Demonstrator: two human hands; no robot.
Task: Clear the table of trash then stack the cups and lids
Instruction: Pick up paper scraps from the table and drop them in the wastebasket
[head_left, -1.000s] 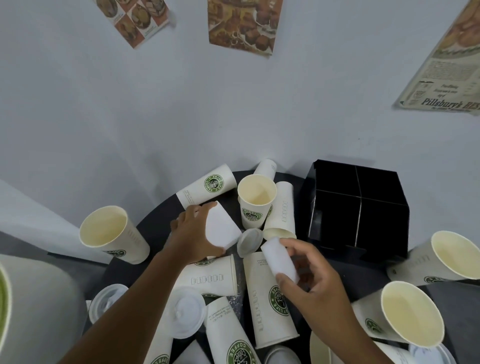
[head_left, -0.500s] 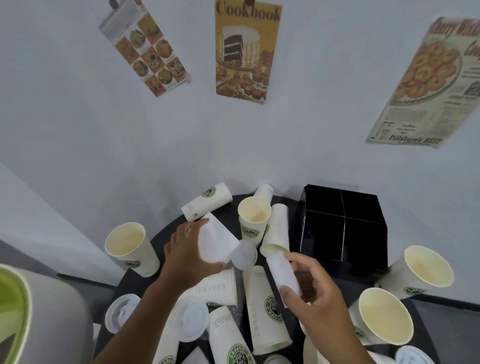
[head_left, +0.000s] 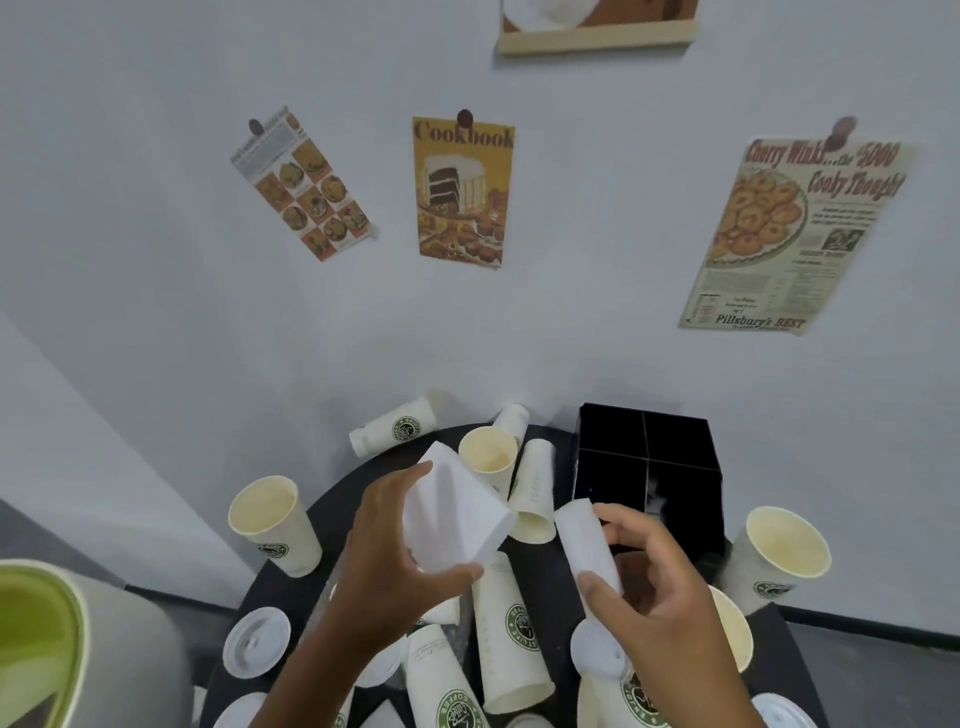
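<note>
Centre frame, above dark round surface (head_left: 558, 597): my left hand (head_left: 387, 566) pinching white napkin (head_left: 457, 514), right hand (head_left: 649, 582) gripping smaller white paper piece (head_left: 587, 540). Trash step, I reckon. Cups (head_left: 511, 623) and lids (head_left: 257, 642) scattered all round, unstacked. Next: dump both, probably green-rimmed bin (head_left: 36, 639) lower left.

A round tabletop (head_left: 332, 514) stands against the wall. At its back right sits a divided box (head_left: 649, 467). Left of the box an upright cup (head_left: 488, 457) stands, with a lying cup (head_left: 532, 493) between them and another lying cup (head_left: 392, 431) behind and to the left. At the left edge stands an open cup (head_left: 272, 522), a lid (head_left: 256, 642) in front of it. Right of the box stands a tilted cup (head_left: 779, 556). Above the middle, the left hand (head_left: 387, 561) holds a folded napkin (head_left: 452, 512), and the right hand (head_left: 660, 597) a smaller one (head_left: 587, 543).
</note>
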